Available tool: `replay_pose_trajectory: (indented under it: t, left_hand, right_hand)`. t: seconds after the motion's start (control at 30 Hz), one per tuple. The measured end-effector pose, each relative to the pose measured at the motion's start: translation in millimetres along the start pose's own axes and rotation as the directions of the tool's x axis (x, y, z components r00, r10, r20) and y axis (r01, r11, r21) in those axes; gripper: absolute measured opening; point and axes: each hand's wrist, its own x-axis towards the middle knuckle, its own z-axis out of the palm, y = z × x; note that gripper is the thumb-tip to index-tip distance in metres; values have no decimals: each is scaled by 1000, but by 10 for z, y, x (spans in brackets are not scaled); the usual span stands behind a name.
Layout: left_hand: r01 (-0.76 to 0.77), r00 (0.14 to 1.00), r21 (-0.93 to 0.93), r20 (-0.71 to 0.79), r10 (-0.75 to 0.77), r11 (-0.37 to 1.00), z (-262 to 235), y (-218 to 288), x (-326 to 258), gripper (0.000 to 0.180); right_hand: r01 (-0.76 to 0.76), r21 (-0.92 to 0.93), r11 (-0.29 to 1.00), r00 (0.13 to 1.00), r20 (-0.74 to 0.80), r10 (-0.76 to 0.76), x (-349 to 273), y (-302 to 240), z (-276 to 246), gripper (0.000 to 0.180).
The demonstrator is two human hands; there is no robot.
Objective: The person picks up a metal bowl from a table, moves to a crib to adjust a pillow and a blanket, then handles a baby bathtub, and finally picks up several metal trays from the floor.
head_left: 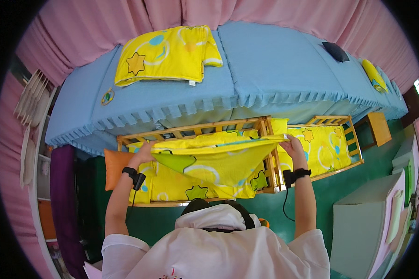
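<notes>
A yellow quilt (209,162) with stars and rings is stretched between my two hands above a small wooden bed (205,128). My left hand (145,154) is closed on its left edge, and my right hand (291,146) grips the right end of the same edge. Between them the cloth sags toward me. Yellow bedding (165,186) with the same kind of pattern lies on the bed underneath; whether it joins the held quilt I cannot tell. Black straps with small boxes and cables sit on both wrists.
A second wooden bed (354,139) with yellow bedding adjoins on the right. Behind stand blue-covered surfaces (279,60) bearing a folded yellow quilt (172,53) and a dark cushion (335,51). An orange panel (115,166) is at left, a white cabinet (358,228) at right.
</notes>
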Motion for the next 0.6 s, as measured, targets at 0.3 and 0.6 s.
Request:
replay_pose_trajectory:
  t: [0.3,0.6]
  left_hand:
    - [26,681,-103,-726,-93,994,-2,-395,-777,23]
    - [376,851,-134,-341,-399,917,1858,-973,-1598,32]
  right_hand:
    - [36,-80,996,967,256,-14,5,373,439,19]
    - [-460,-211,863,888,-97,449,71,2625,-921,27]
